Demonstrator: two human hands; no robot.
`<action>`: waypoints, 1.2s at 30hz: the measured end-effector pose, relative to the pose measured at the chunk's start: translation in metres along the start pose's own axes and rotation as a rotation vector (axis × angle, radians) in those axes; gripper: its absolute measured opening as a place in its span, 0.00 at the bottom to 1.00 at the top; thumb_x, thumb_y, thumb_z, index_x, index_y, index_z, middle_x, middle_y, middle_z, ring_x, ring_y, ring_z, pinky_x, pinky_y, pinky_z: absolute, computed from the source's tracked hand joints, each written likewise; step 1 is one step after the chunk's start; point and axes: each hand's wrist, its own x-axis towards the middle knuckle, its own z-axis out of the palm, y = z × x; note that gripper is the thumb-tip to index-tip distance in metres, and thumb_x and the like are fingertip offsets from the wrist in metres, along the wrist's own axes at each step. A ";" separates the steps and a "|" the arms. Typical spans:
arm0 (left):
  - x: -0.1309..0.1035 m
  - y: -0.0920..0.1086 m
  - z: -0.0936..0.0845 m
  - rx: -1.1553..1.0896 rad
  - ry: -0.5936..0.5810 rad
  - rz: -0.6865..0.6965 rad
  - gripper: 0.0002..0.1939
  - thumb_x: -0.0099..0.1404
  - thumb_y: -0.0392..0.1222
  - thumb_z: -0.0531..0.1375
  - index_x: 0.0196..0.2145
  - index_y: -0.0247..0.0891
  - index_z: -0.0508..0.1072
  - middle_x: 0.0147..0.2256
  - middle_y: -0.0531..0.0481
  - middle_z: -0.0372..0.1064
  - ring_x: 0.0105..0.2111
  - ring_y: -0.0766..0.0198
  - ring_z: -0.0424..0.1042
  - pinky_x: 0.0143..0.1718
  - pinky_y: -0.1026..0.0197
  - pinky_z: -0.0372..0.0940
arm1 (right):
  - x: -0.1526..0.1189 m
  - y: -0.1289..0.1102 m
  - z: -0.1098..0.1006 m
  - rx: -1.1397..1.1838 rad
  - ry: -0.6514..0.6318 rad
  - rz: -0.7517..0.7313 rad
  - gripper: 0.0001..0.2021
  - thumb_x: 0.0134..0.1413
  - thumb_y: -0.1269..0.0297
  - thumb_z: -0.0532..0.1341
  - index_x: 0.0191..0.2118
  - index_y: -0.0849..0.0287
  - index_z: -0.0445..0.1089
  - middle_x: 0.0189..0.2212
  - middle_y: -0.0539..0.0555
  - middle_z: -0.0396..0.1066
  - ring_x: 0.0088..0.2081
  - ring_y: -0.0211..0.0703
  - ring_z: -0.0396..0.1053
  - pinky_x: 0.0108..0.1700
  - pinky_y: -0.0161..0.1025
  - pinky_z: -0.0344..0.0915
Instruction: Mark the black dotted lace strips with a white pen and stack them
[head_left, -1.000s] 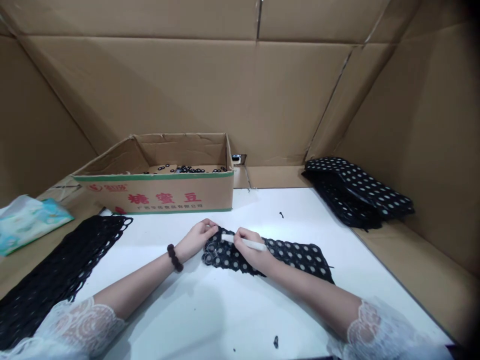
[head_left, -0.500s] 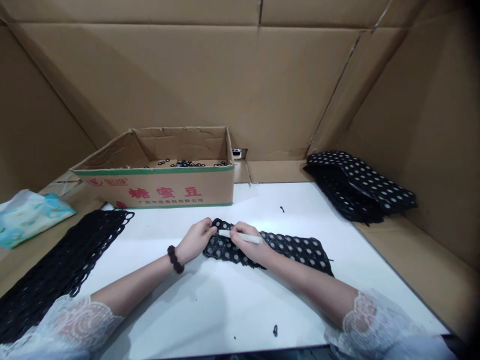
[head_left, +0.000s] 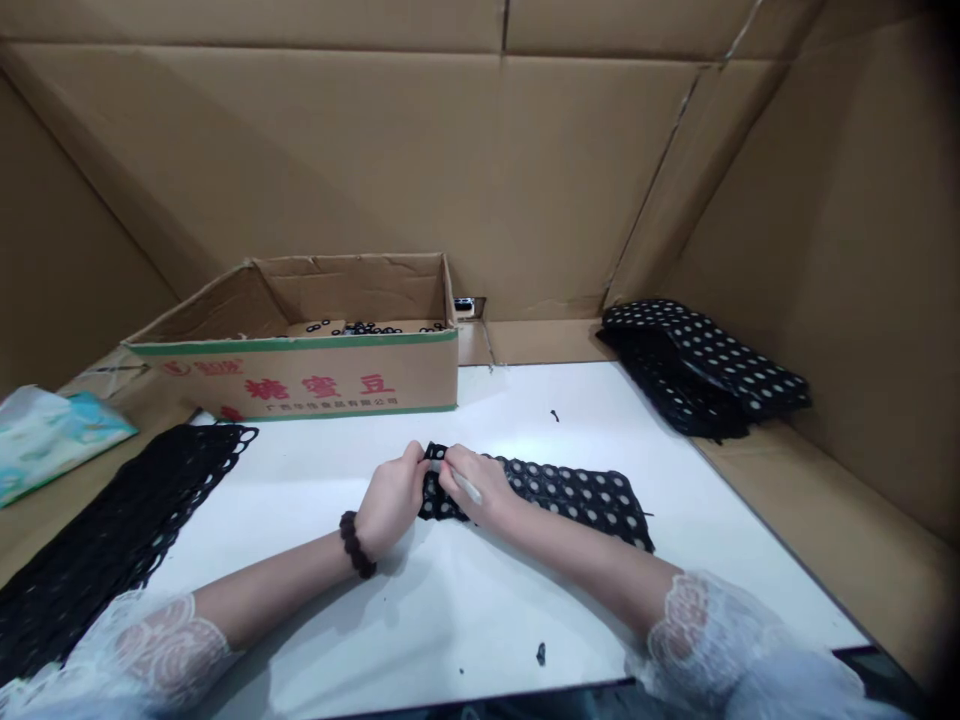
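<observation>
A black strip with rows of pale dots (head_left: pixel 574 490) lies across the white table, partly under my right forearm. My left hand (head_left: pixel 391 497) pinches the strip's left end, its fingers closed on the edge. Close beside it, my right hand (head_left: pixel 478 482) is wrapped round a white pen-like tool (head_left: pixel 466 487), whose tip is hidden between the two hands at the strip's left end. The fingers of both hands nearly meet there.
An open cardboard box (head_left: pixel 300 375) with small black rings stands at the back left. Black netted material (head_left: pixel 112 530) and a tissue pack (head_left: pixel 56 440) lie left. Folded dotted black fabric (head_left: pixel 705 365) rests at the back right. Small black scraps dot the table.
My right hand has moved left, closer to my left hand, and the tool now points more steeply. My left hand has turned at the strip's end. The whole view has shifted slightly.
</observation>
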 end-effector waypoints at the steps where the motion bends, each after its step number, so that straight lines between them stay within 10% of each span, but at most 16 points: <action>1: -0.001 0.000 0.000 0.015 -0.006 0.004 0.09 0.64 0.41 0.43 0.25 0.41 0.50 0.17 0.56 0.54 0.18 0.63 0.57 0.22 0.65 0.47 | 0.000 -0.002 0.000 -0.033 0.004 -0.004 0.11 0.56 0.64 0.45 0.26 0.60 0.58 0.25 0.50 0.61 0.24 0.33 0.59 0.27 0.33 0.47; 18: 0.028 -0.023 -0.011 -0.420 -0.147 -0.125 0.14 0.57 0.49 0.49 0.22 0.37 0.58 0.17 0.58 0.53 0.18 0.70 0.52 0.20 0.67 0.46 | -0.002 0.017 0.001 0.622 0.132 0.047 0.14 0.49 0.64 0.49 0.17 0.60 0.57 0.16 0.47 0.54 0.22 0.33 0.54 0.24 0.32 0.50; 27: 0.025 -0.029 -0.031 -0.432 -0.550 -0.143 0.14 0.55 0.52 0.53 0.26 0.37 0.59 0.16 0.57 0.58 0.15 0.70 0.57 0.17 0.68 0.51 | -0.002 0.009 -0.003 0.564 0.105 0.052 0.11 0.45 0.70 0.52 0.16 0.61 0.62 0.25 0.50 0.62 0.27 0.33 0.60 0.32 0.33 0.57; 36: 0.007 -0.013 -0.014 -0.267 -0.214 -0.116 0.06 0.59 0.41 0.47 0.25 0.39 0.54 0.20 0.56 0.54 0.22 0.65 0.59 0.24 0.65 0.51 | -0.003 0.007 0.002 0.579 0.060 0.035 0.14 0.49 0.64 0.52 0.17 0.61 0.63 0.27 0.50 0.62 0.28 0.33 0.61 0.32 0.33 0.57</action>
